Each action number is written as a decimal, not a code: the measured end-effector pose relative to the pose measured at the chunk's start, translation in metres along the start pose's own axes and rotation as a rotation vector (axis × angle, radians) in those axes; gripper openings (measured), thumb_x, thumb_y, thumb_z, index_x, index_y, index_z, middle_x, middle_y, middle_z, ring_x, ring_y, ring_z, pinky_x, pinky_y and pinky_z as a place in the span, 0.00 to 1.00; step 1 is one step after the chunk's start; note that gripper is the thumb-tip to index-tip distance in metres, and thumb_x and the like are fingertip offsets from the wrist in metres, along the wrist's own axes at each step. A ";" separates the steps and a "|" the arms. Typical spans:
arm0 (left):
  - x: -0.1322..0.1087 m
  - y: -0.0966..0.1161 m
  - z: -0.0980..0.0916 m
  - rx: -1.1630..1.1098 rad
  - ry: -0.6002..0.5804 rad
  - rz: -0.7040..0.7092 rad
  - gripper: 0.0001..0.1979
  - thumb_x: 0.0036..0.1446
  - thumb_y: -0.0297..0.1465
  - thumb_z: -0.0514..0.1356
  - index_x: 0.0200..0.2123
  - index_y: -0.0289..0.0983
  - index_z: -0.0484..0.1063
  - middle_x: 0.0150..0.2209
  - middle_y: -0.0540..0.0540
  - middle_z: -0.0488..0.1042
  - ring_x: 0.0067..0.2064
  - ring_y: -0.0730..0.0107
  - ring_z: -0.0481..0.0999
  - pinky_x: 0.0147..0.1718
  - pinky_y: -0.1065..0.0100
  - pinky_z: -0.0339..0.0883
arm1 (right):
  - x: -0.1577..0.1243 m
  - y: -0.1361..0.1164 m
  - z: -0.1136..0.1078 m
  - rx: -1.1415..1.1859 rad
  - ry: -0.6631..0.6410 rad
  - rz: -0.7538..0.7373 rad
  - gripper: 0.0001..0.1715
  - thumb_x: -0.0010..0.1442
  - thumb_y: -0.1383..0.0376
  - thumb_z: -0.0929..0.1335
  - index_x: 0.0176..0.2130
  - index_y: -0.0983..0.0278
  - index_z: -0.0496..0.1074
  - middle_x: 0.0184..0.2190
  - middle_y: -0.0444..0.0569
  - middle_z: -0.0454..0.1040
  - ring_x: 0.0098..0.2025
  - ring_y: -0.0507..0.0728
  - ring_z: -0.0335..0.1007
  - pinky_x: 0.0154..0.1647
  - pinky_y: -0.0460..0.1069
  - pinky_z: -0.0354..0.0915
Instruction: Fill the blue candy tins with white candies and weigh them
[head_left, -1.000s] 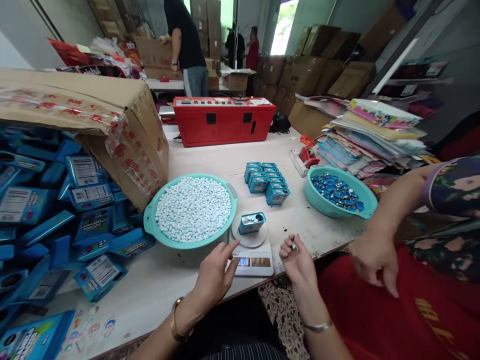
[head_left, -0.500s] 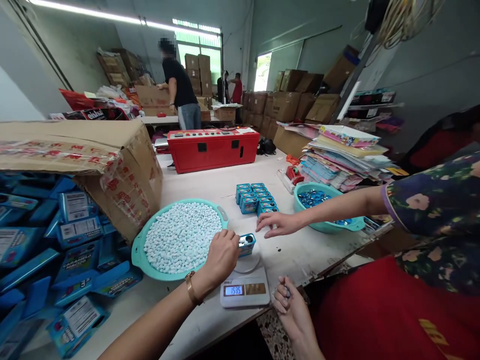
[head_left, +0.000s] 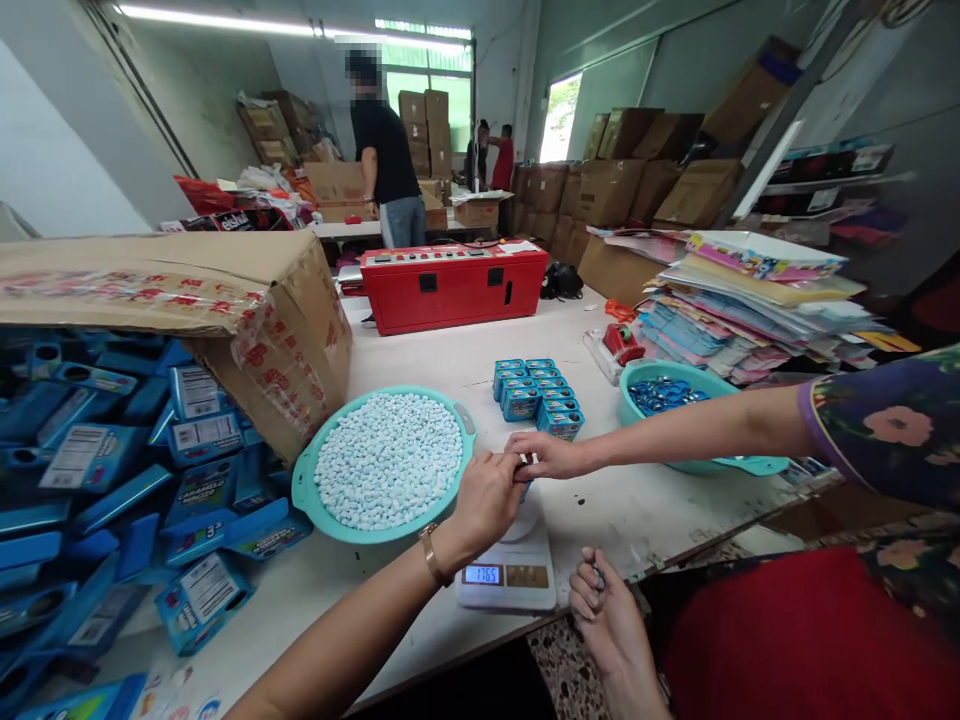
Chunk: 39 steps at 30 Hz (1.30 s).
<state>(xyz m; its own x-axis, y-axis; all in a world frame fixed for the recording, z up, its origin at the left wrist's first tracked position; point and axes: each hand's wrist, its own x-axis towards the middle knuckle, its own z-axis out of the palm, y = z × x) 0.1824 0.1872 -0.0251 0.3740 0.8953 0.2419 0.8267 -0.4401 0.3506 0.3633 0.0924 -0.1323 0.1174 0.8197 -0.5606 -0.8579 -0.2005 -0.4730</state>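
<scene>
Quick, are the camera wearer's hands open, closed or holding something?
Left hand: fingers bunched beside a co-worker's hand over the digital scale; grip unclear.
Right hand: loosely curled shut; can't tell if it holds anything.

A small blue tin (head_left: 526, 491), mostly hidden from view, stands or hovers over the round platform of a white digital kitchen scale (head_left: 499, 597). The scale sits flat near the front edge of the table (head_left: 420, 350), its blue display lit.

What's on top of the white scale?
Over the white scale, a bit of something blue shows. The person's left hand and a co-worker's hand meet there and cover the rest, so its top, and whether it touches the scale, can't be seen.
</scene>
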 end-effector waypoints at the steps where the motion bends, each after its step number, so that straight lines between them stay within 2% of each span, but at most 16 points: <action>1: 0.000 -0.001 -0.002 -0.009 0.010 -0.011 0.12 0.59 0.30 0.61 0.47 0.38 0.69 0.42 0.44 0.76 0.46 0.57 0.72 0.44 0.59 0.65 | 0.000 -0.002 -0.002 0.006 -0.002 0.000 0.24 0.42 0.59 0.79 0.33 0.63 0.66 0.17 0.31 0.54 0.14 0.42 0.47 0.13 0.38 0.45; 3: 0.000 -0.003 -0.006 0.002 0.007 -0.042 0.17 0.56 0.32 0.65 0.48 0.37 0.67 0.45 0.42 0.74 0.48 0.55 0.71 0.45 0.58 0.66 | 0.000 -0.006 -0.007 0.025 0.001 0.002 0.24 0.42 0.60 0.79 0.33 0.63 0.66 0.17 0.31 0.54 0.14 0.42 0.47 0.12 0.39 0.46; 6: 0.002 -0.005 -0.007 0.072 -0.056 -0.064 0.33 0.50 0.36 0.69 0.55 0.33 0.61 0.51 0.36 0.71 0.52 0.49 0.69 0.50 0.54 0.64 | 0.000 -0.007 -0.011 0.020 -0.003 0.000 0.24 0.41 0.61 0.79 0.32 0.63 0.66 0.17 0.31 0.55 0.14 0.42 0.48 0.12 0.39 0.46; 9: 0.009 -0.006 -0.001 0.090 -0.144 -0.041 0.40 0.51 0.35 0.67 0.62 0.32 0.52 0.52 0.36 0.73 0.54 0.48 0.70 0.58 0.49 0.56 | 0.001 -0.006 -0.013 0.022 -0.009 -0.002 0.27 0.39 0.60 0.80 0.33 0.63 0.66 0.17 0.31 0.54 0.14 0.42 0.48 0.12 0.39 0.45; 13: 0.023 -0.011 0.004 0.016 -0.187 -0.046 0.42 0.53 0.31 0.62 0.66 0.33 0.45 0.51 0.39 0.75 0.56 0.50 0.70 0.63 0.47 0.48 | 0.005 -0.006 -0.016 0.025 -0.017 0.030 0.28 0.37 0.60 0.80 0.33 0.63 0.66 0.17 0.30 0.54 0.13 0.42 0.48 0.12 0.39 0.45; 17: 0.037 -0.017 0.007 -0.032 -0.166 -0.055 0.44 0.53 0.31 0.62 0.68 0.31 0.42 0.49 0.39 0.76 0.57 0.51 0.70 0.64 0.46 0.46 | 0.009 -0.012 -0.021 0.013 -0.003 0.034 0.25 0.41 0.60 0.79 0.31 0.62 0.64 0.17 0.31 0.54 0.14 0.43 0.49 0.13 0.40 0.47; 22: 0.065 -0.018 0.018 0.032 -0.098 -0.006 0.41 0.56 0.33 0.62 0.67 0.34 0.44 0.48 0.40 0.78 0.55 0.51 0.71 0.62 0.43 0.48 | 0.015 -0.018 -0.022 0.000 0.010 0.000 0.25 0.42 0.60 0.79 0.32 0.61 0.64 0.17 0.31 0.54 0.14 0.42 0.49 0.13 0.39 0.46; 27: 0.113 -0.021 0.030 0.044 -0.056 0.009 0.38 0.54 0.28 0.65 0.63 0.30 0.50 0.49 0.36 0.76 0.56 0.49 0.71 0.61 0.43 0.51 | 0.013 -0.019 -0.031 -0.021 0.030 -0.042 0.24 0.42 0.59 0.79 0.31 0.61 0.64 0.18 0.33 0.55 0.14 0.43 0.49 0.14 0.39 0.48; 29: 0.125 -0.018 0.030 0.044 -0.022 -0.001 0.33 0.56 0.26 0.62 0.62 0.27 0.53 0.50 0.34 0.75 0.56 0.48 0.71 0.60 0.45 0.54 | 0.008 -0.021 -0.027 -0.060 0.045 -0.057 0.23 0.42 0.58 0.78 0.31 0.61 0.64 0.17 0.33 0.54 0.14 0.43 0.48 0.13 0.40 0.48; 31: 0.123 -0.012 0.023 0.047 0.030 -0.023 0.27 0.61 0.26 0.57 0.60 0.23 0.54 0.52 0.30 0.72 0.57 0.48 0.70 0.58 0.48 0.57 | 0.005 -0.032 -0.007 -0.153 0.049 -0.022 0.20 0.43 0.60 0.77 0.29 0.59 0.64 0.16 0.34 0.53 0.13 0.45 0.48 0.12 0.41 0.49; 32: 0.116 -0.009 0.018 0.052 0.059 -0.033 0.25 0.63 0.27 0.54 0.60 0.22 0.54 0.53 0.29 0.70 0.58 0.49 0.69 0.57 0.49 0.58 | 0.007 -0.043 0.010 -0.207 0.043 -0.016 0.18 0.44 0.61 0.76 0.28 0.58 0.64 0.15 0.34 0.53 0.12 0.46 0.48 0.10 0.41 0.48; 34: 0.091 -0.006 0.005 0.060 0.086 -0.016 0.24 0.63 0.31 0.56 0.59 0.25 0.58 0.55 0.31 0.70 0.57 0.53 0.69 0.56 0.56 0.60 | 0.028 -0.072 0.061 -0.410 -0.070 0.174 0.12 0.48 0.65 0.74 0.30 0.53 0.67 0.16 0.38 0.59 0.12 0.51 0.53 0.08 0.44 0.45; 36: 0.055 -0.012 -0.008 0.066 0.085 0.053 0.33 0.58 0.42 0.61 0.62 0.32 0.56 0.57 0.40 0.70 0.58 0.62 0.68 0.58 0.67 0.60 | 0.072 -0.101 0.125 -0.490 -0.181 0.270 0.11 0.53 0.67 0.72 0.35 0.51 0.70 0.20 0.40 0.66 0.14 0.52 0.60 0.10 0.43 0.46; 37: 0.032 -0.018 -0.015 0.057 0.099 0.100 0.38 0.58 0.47 0.61 0.64 0.34 0.53 0.59 0.40 0.67 0.61 0.63 0.65 0.60 0.68 0.58 | 0.101 -0.111 0.158 -0.538 -0.224 0.317 0.13 0.55 0.71 0.70 0.38 0.53 0.72 0.22 0.41 0.68 0.17 0.50 0.64 0.13 0.42 0.48; 38: 0.006 -0.026 -0.022 -0.004 0.161 0.142 0.40 0.58 0.48 0.60 0.65 0.32 0.51 0.61 0.37 0.66 0.64 0.60 0.62 0.63 0.64 0.56 | 0.129 -0.118 0.186 -0.623 -0.280 0.368 0.14 0.56 0.75 0.68 0.39 0.57 0.72 0.24 0.44 0.71 0.21 0.50 0.69 0.17 0.42 0.53; 39: -0.022 -0.036 -0.029 -0.044 0.210 0.136 0.40 0.59 0.48 0.59 0.65 0.31 0.50 0.61 0.35 0.65 0.65 0.58 0.60 0.64 0.61 0.55 | 0.155 -0.123 0.206 -0.592 -0.373 0.260 0.14 0.56 0.76 0.67 0.40 0.60 0.73 0.27 0.46 0.73 0.24 0.49 0.72 0.20 0.42 0.55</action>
<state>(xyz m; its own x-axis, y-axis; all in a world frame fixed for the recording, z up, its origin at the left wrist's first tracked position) 0.1320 0.1809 -0.0168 0.3814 0.7955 0.4709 0.7538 -0.5625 0.3398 0.3838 0.3549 -0.0214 -0.3200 0.8130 -0.4865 -0.4096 -0.5817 -0.7027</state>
